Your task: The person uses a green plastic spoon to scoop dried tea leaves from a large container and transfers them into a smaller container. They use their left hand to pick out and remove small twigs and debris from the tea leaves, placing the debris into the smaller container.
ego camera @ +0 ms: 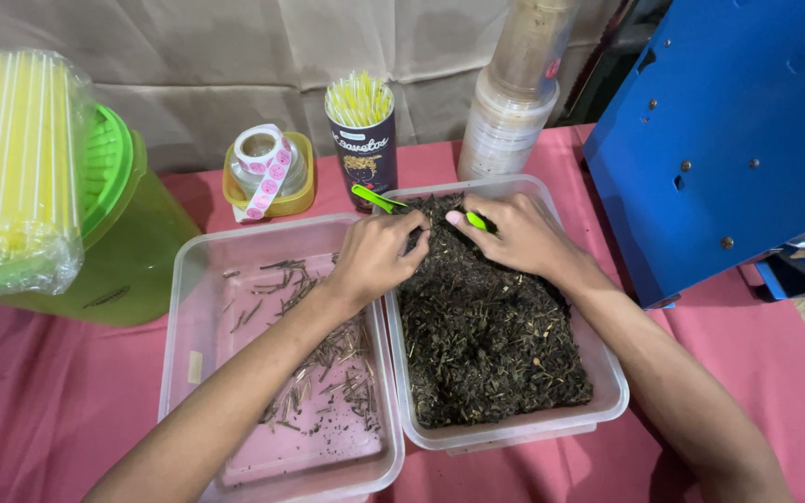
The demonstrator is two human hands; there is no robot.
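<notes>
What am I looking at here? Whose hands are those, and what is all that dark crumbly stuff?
The camera sits on a person's head and looks down, so these are that person's own bare hands. The left hand and right hand dig in a clear tub full of dark dried leaves. The right hand holds a green tool. Beside it, another clear tub holds thin dry stems. Everything rests on a pink cloth.

Two clear tubs (pixel 281 244) (pixel 607 373), two hands (pixel 376 253) (pixel 517 233), one scoop (pixel 375 198)
</notes>
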